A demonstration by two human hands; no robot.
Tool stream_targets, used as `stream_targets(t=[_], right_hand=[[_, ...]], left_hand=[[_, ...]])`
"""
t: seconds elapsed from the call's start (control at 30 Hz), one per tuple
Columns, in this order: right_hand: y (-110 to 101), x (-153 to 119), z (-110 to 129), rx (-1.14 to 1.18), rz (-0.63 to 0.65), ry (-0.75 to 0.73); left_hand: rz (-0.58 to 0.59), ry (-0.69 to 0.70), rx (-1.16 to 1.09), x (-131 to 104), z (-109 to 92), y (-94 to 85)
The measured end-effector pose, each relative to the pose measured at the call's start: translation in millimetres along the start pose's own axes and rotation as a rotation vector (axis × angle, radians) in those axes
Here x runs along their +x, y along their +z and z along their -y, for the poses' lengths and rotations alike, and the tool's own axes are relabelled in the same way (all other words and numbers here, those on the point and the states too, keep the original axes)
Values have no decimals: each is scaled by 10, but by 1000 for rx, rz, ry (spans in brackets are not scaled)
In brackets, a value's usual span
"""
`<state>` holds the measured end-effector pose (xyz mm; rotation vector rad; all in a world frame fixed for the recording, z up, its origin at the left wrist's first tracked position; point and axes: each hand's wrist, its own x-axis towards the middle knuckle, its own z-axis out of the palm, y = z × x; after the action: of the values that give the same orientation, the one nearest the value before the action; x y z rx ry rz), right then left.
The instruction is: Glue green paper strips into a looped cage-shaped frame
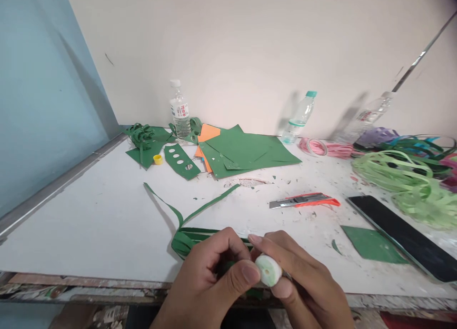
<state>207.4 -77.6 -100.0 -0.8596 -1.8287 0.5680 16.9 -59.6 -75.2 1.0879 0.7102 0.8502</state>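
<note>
My left hand (210,276) and my right hand (303,281) meet at the near edge of the table. Between their fingertips sits a small round roll (268,270), whitish green with a hole in its middle. My left thumb presses on its left side, and my right fingers wrap its right side. Under and behind my left hand lies a bundle of dark green paper strips (185,238), with one long strip (210,203) looping away over the white table (107,219).
An orange utility knife (303,200) lies in mid table. A dark ruler-like slab (407,236) and a green paper scrap (371,245) are at right. Green and orange sheets (246,150), three water bottles, a yellow cap (157,159) and heaps of coloured strips (410,176) line the wall.
</note>
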Motion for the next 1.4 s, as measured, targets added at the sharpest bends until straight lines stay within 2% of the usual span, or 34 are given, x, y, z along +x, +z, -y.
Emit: stream_targets(t=[0.17, 0.43, 0.63, 0.73, 0.83, 1.03, 1.23, 1.4], right_hand=[[3, 20, -7, -84, -13, -18], [-23, 48, 0, -59, 17, -80], [-21, 15, 1, -77, -15, -27], [-20, 14, -8, -78, 8, -22], [-23, 29, -31, -55, 51, -65], [-28, 40, -54, -59, 51, -159], [-31, 13, -38, -25, 28, -142], [-31, -5, -17, -30, 2, -75]], left_hand=[[-17, 46, 36, -5, 4, 10], [-60, -36, 36, -22, -30, 10], [6, -6, 3, -8, -55, 21], [21, 6, 6, -5, -21, 1], [32, -7, 6, -10, 15, -27], [110, -23, -12, -2, 19, -55], [67, -7, -8, -8, 61, -61], [76, 19, 72, -2, 101, -99]])
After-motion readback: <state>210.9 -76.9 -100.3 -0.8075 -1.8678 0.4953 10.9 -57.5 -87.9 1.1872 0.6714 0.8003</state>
